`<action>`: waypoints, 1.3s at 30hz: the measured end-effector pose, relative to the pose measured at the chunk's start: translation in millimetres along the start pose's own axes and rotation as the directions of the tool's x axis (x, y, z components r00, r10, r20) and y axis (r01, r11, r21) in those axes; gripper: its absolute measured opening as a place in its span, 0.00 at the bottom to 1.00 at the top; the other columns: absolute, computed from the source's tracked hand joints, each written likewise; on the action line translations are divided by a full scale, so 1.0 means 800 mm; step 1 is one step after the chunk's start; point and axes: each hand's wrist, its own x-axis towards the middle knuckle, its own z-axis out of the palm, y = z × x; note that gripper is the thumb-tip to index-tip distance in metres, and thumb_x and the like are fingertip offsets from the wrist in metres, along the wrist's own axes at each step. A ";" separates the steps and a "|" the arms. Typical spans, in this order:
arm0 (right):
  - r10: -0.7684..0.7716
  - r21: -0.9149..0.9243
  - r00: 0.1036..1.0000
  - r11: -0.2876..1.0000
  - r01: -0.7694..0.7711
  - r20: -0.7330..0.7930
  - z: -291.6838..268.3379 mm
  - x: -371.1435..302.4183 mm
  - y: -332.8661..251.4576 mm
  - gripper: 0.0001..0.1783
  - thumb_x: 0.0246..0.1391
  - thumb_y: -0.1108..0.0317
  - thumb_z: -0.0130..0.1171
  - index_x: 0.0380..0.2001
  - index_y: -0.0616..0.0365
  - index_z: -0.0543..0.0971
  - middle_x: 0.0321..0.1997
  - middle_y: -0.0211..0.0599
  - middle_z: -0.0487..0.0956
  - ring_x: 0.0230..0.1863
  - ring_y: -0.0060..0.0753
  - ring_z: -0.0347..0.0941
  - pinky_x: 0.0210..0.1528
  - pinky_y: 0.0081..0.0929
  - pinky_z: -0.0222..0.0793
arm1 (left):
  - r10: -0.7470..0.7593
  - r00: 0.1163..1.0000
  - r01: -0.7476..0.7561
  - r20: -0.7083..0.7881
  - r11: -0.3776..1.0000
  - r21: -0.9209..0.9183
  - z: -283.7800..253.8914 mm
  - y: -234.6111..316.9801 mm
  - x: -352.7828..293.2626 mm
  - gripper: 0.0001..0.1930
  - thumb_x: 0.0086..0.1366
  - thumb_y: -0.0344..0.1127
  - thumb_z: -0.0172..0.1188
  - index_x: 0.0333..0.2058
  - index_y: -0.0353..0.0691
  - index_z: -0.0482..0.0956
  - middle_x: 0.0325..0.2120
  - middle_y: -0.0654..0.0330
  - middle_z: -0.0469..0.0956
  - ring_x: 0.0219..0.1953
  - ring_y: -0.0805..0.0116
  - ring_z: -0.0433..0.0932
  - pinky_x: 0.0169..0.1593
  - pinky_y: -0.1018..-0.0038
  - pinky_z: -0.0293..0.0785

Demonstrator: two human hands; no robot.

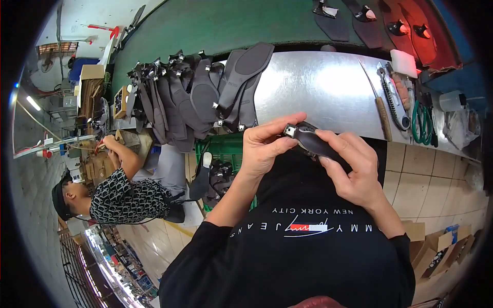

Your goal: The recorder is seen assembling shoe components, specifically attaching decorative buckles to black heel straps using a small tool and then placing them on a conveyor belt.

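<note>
Between both hands, in front of my chest, is a dark shoe sole (317,146) with a small whitish square tip at its left end. My left hand (264,149) pinches that end between thumb and fingers. Closed on the other end is my right hand (354,167), its thumb below and fingers above. The sole's underside is hidden. Just beyond my left hand, a pile of similar grey soles (205,97) lies overlapped on the bench, several with shiny black ends.
The metal bench top (313,77) carries a wooden-handled awl (383,118), a utility knife (394,100), green-handled scissors (422,123) and a white block (404,62). More soles (331,23) lie on the green surface behind. A green crate (233,146) stands below; a co-worker (131,197) is at left.
</note>
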 end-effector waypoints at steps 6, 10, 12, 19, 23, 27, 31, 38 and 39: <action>-0.021 -0.052 0.999 0.998 0.023 0.037 -0.003 0.003 -0.002 0.23 0.39 0.77 0.63 0.45 0.60 0.78 0.28 0.41 0.75 0.26 0.40 0.72 0.28 0.31 0.67 | 0.121 0.987 -0.133 0.110 0.985 0.113 -0.008 0.000 0.000 0.23 0.48 0.13 0.59 0.46 0.32 0.79 0.49 0.36 0.74 0.52 0.51 0.76 0.54 0.64 0.73; -0.063 -0.061 0.998 0.996 0.064 0.032 -0.002 0.004 -0.002 0.22 0.40 0.76 0.64 0.44 0.60 0.78 0.29 0.41 0.76 0.27 0.41 0.73 0.29 0.32 0.68 | 0.174 0.961 -0.200 0.216 0.974 0.106 -0.012 0.001 0.001 0.22 0.51 0.14 0.58 0.47 0.32 0.79 0.51 0.37 0.72 0.51 0.54 0.76 0.50 0.69 0.76; -0.070 -0.059 0.997 0.996 0.071 0.019 -0.001 0.002 -0.001 0.22 0.40 0.76 0.64 0.44 0.60 0.79 0.29 0.41 0.76 0.27 0.41 0.73 0.29 0.32 0.68 | 0.174 0.954 -0.202 0.244 0.975 0.094 -0.013 0.004 0.001 0.20 0.53 0.15 0.58 0.47 0.30 0.78 0.52 0.38 0.72 0.50 0.58 0.77 0.48 0.73 0.77; -0.123 -0.112 0.992 0.986 0.120 -0.022 0.004 -0.001 0.005 0.21 0.40 0.75 0.64 0.43 0.60 0.79 0.29 0.39 0.76 0.28 0.41 0.74 0.31 0.32 0.69 | 0.125 0.962 -0.155 0.243 0.982 0.106 -0.005 0.008 -0.001 0.20 0.53 0.13 0.55 0.47 0.29 0.78 0.54 0.38 0.70 0.50 0.58 0.77 0.47 0.73 0.78; -0.127 -0.159 0.992 0.979 0.125 -0.002 0.003 -0.001 0.001 0.21 0.40 0.76 0.63 0.43 0.60 0.78 0.29 0.38 0.75 0.28 0.41 0.73 0.32 0.33 0.69 | 0.165 0.937 -0.248 0.309 0.935 0.253 -0.005 0.010 0.000 0.20 0.53 0.13 0.55 0.46 0.28 0.78 0.54 0.40 0.71 0.51 0.60 0.77 0.50 0.73 0.75; -0.128 -0.202 0.991 0.970 0.135 0.045 0.002 -0.001 -0.001 0.22 0.40 0.76 0.63 0.44 0.61 0.77 0.28 0.38 0.73 0.28 0.42 0.72 0.32 0.34 0.68 | 0.164 0.921 -0.266 0.353 0.927 0.264 -0.001 0.016 0.000 0.20 0.54 0.13 0.54 0.47 0.29 0.78 0.55 0.42 0.71 0.51 0.60 0.77 0.51 0.74 0.74; -0.033 -0.137 0.994 0.989 0.047 0.104 -0.001 0.003 0.005 0.24 0.43 0.75 0.61 0.48 0.61 0.74 0.28 0.41 0.73 0.28 0.45 0.71 0.32 0.35 0.68 | 0.109 0.965 -0.187 0.238 0.923 0.336 0.008 0.011 -0.005 0.21 0.59 0.15 0.50 0.51 0.32 0.76 0.56 0.45 0.70 0.53 0.63 0.74 0.48 0.76 0.77; 0.104 -0.003 0.992 0.995 -0.104 0.073 0.009 -0.004 0.022 0.12 0.45 0.76 0.60 0.36 0.60 0.78 0.27 0.40 0.75 0.28 0.45 0.73 0.31 0.35 0.68 | -0.160 0.984 0.150 0.076 0.981 0.124 0.017 0.007 -0.007 0.22 0.62 0.17 0.45 0.55 0.36 0.72 0.58 0.51 0.68 0.53 0.65 0.74 0.44 0.75 0.82; 0.105 -0.002 0.992 0.994 -0.105 0.075 0.011 -0.003 0.021 0.12 0.45 0.76 0.60 0.36 0.60 0.78 0.27 0.40 0.75 0.28 0.45 0.73 0.31 0.35 0.68 | -0.161 0.984 0.151 0.074 0.981 0.123 0.019 0.006 -0.008 0.22 0.62 0.17 0.45 0.55 0.36 0.72 0.58 0.51 0.68 0.53 0.65 0.74 0.44 0.75 0.82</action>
